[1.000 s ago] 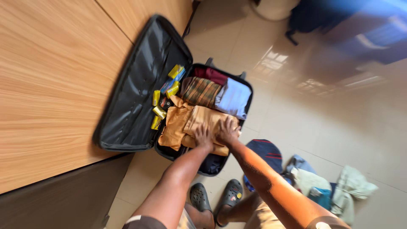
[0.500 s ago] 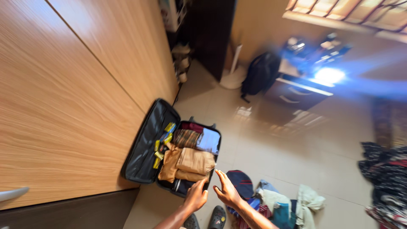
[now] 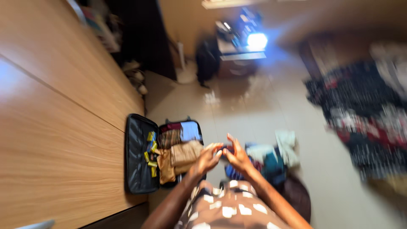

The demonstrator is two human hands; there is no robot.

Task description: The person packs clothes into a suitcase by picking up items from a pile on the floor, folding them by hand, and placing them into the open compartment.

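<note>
Far left of the suitcase [image 3: 169, 157] you've got a big wooden panel [image 3: 55, 140], light brown, filling that whole side of the view. The suitcase lies open on the tiled floor [image 3: 237, 114] right against the panel, its dark lid [image 3: 135, 159] flopped toward the wood. Along the lid edge sits a line of small yellow packets [image 3: 149, 154]. Inside the case there's folded tan clothing [image 3: 180, 154] near you, with a striped piece, a dark red piece and a pale blue one packed at the far end.

Your left hand [image 3: 207, 157] is up in the air just right of the suitcase, over its near corner, fingers loosely curled, grip holding nothing as far as the blur lets you see. Your right hand [image 3: 237, 156] is just beside it, fingers spread wide, grip open and empty. The two hands nearly meet at the fingertips; can't tell if they actually touch.

Right of the suitcase, behind your hands, there's a pile of loose clothes [image 3: 271, 157] on the floor, greenish and blue bits mixed. Further right is a dark patterned heap [image 3: 360, 114], very blurred. Beyond the suitcase, a black bag [image 3: 207, 61] sits by a bright light.
</note>
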